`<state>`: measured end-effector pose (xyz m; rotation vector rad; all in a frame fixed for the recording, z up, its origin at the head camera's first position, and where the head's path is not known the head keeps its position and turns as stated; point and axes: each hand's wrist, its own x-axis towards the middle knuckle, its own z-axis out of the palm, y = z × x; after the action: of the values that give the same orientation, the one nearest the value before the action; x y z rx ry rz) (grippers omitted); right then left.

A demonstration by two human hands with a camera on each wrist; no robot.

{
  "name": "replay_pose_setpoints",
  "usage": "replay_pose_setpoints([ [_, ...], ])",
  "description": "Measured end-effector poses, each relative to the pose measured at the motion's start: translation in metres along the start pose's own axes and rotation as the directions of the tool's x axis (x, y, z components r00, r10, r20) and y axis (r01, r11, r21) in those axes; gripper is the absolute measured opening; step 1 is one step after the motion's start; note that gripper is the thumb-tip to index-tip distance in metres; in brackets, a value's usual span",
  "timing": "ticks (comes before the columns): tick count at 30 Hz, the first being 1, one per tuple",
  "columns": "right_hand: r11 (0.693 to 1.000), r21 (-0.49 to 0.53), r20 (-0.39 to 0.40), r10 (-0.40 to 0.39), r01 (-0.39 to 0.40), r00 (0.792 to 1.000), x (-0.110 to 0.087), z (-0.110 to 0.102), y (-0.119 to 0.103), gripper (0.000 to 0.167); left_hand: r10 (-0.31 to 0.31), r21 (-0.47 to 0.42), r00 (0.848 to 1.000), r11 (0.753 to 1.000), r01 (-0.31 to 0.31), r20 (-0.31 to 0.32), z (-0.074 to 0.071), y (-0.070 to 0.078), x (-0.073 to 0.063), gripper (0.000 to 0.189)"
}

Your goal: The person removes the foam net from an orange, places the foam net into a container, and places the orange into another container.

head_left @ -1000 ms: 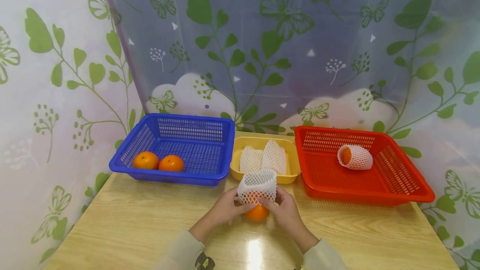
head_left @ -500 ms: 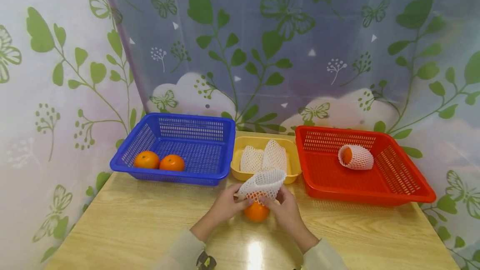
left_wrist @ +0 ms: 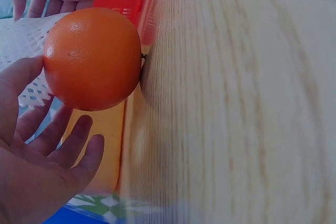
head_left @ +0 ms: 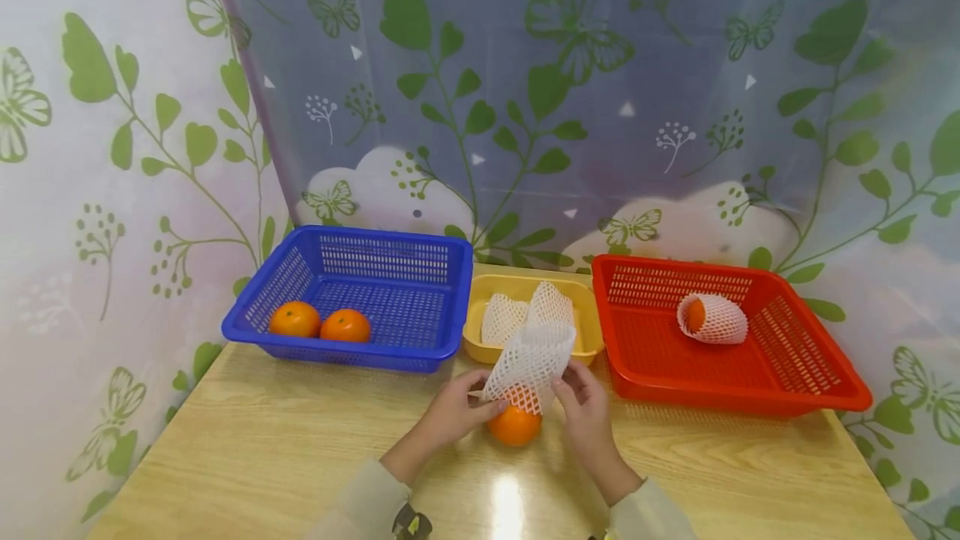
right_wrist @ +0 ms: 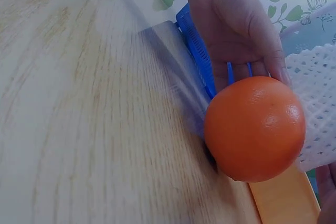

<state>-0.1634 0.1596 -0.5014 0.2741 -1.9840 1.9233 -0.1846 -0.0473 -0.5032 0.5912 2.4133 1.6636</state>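
Note:
An orange (head_left: 515,426) sits on the table with its upper part inside a white foam fruit net (head_left: 529,361); its lower part is bare. My left hand (head_left: 452,412) holds the net at the left, thumb beside the fruit, fingers behind. On the other side, my right hand (head_left: 587,412) pinches the net's right edge. In the left wrist view, the bare orange (left_wrist: 93,59) fills the space between both hands, and the left fingers (left_wrist: 79,142) are spread below it. The right wrist view shows the orange (right_wrist: 254,129) close up; the right hand is mostly out of frame.
At the back left stands a blue basket (head_left: 345,354) with two bare oranges (head_left: 318,322). Behind the hands is a yellow tray (head_left: 588,307) with white foam nets (head_left: 504,319). A red basket (head_left: 637,357) at right holds a netted orange (head_left: 712,319).
The foam net has been drawn upward and stretched taller, its top leaning right. My right thumb has left the orange's front and shifted right to the net's edge. The left hand barely moved.

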Motion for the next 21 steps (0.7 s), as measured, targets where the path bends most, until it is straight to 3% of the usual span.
replay_pose_setpoints([
  [9,0.999,-0.02,-0.09,0.034,-0.036,0.995,0.01,0.001,-0.009,0.015,0.015,0.02,1.0,1.0,-0.016,0.012,0.0,0.0,0.0,0.043],
  [15,0.999,-0.009,-0.154,0.032,-0.034,0.988,0.029,-0.002,-0.02,0.013,0.028,0.04,0.998,0.999,-0.03,0.048,0.0,-0.001,0.0,0.034],
  [21,0.996,-0.072,-0.188,0.046,-0.061,0.981,0.051,-0.001,-0.027,0.019,0.022,0.029,0.997,0.999,-0.024,0.079,0.001,-0.003,0.0,0.035],
])
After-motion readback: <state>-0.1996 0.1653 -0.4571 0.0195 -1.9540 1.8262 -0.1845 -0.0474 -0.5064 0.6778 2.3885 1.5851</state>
